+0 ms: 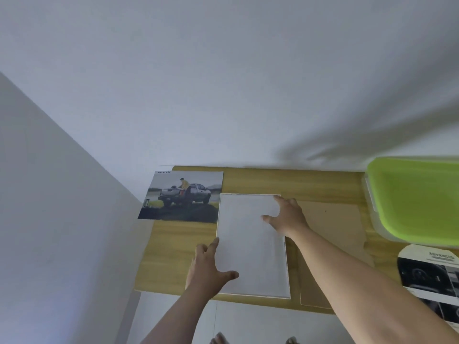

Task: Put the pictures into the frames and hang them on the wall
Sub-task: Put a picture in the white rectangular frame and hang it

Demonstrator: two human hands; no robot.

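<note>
A white rectangular frame (pixel 250 247) lies flat in the middle of a wooden table (pixel 173 256), its plain pale side up. My left hand (pixel 208 266) grips its near left edge, thumb over the surface. My right hand (pixel 288 216) holds its far right corner, fingers spread on top. A picture of a pickup truck with a person in yellow (pixel 182 196) lies flat at the table's far left, its corner under the frame. A second printed sheet with dark car photos (pixel 432 276) lies at the right edge.
A brown cardboard backing sheet (pixel 332 224) lies right of the frame, under my right forearm. A clear box with a green lid (pixel 417 199) stands at the far right. White walls close in behind and to the left of the table.
</note>
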